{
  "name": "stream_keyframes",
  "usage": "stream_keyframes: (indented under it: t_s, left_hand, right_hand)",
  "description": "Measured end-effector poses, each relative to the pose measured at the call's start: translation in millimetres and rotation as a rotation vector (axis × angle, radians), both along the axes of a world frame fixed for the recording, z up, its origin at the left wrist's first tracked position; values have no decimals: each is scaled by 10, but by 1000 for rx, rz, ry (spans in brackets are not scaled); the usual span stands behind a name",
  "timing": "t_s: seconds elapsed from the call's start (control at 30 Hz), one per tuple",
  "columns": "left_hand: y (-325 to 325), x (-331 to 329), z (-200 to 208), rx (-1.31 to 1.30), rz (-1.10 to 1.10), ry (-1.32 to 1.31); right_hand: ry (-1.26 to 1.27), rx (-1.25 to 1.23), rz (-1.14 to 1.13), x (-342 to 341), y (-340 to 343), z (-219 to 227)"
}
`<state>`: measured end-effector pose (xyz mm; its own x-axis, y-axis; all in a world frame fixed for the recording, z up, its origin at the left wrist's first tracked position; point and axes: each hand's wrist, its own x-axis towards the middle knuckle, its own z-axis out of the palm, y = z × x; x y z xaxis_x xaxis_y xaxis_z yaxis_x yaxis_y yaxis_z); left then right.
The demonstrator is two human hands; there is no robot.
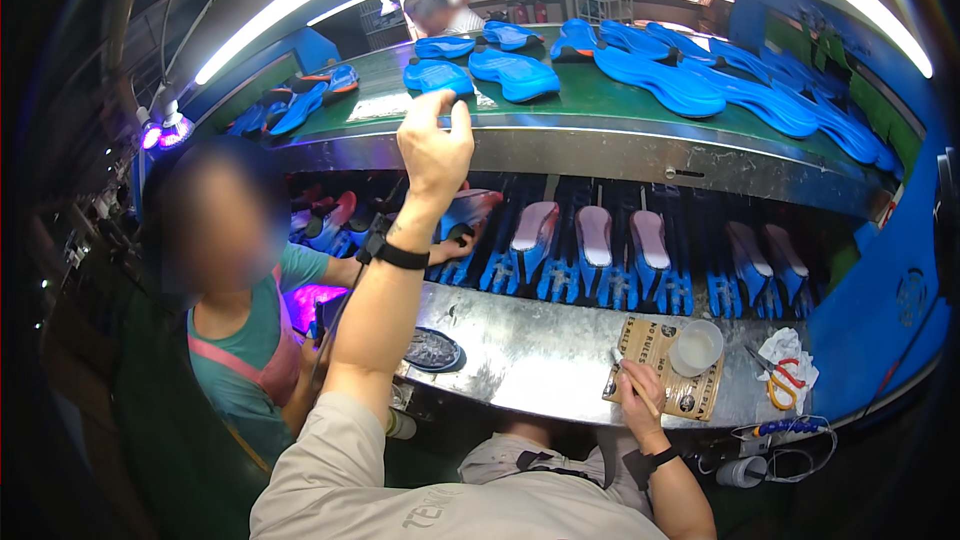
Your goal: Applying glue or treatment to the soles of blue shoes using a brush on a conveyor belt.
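Observation:
My left hand (434, 152) is raised to the upper belt, its fingers and thumb curled at the near edge of a blue shoe sole (437, 75). Beside that piece lies another blue sole (514, 76). Low over the metal bench, my right hand (643, 398) is closed round a brush (638, 384) with a pale wooden handle and a white tip. The tip is over a brown printed cardboard sheet (650, 340). On this sheet stands a translucent cup (697, 347) with whitish contents.
A co-worker (235, 330) at the left reaches toward a shoe upper (470, 210) on the lower rack. Several pale-soled shoes (593, 235) stand there. Orange-handled scissors (778, 390) lie by crumpled white paper (790, 352). A dark oval dish (432, 350) sits at the bench's left.

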<state>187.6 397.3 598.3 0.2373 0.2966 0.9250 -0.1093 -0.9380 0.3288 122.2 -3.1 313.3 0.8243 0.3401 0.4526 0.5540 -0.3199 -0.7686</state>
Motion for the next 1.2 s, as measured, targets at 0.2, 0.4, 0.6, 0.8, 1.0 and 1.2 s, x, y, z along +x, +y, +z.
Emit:
stream_keyframes:
  t_s: [0.2, 0.4, 0.6, 0.8, 1.0, 1.2]
  left_hand:
    - [563, 519, 297, -102, 477, 540]
    - [1044, 736, 474, -112, 118, 1072]
    - [1720, 869, 517, -74, 212, 915]
    - [2937, 776, 342, 252, 1116, 1221]
    - [3682, 806, 311, 119, 948, 1340]
    - [3401, 695, 330, 350, 868, 1178]
  right_hand:
    - [10, 1, 6, 5, -4, -44]
    - [-8, 11, 46, 19, 4, -68]
    - [99, -58, 21, 32, 24, -56]
    - [140, -131, -2, 51, 30, -16]
    - [-144, -199, 94, 170, 40, 22]
    - [-118, -158, 123, 155, 18, -23]
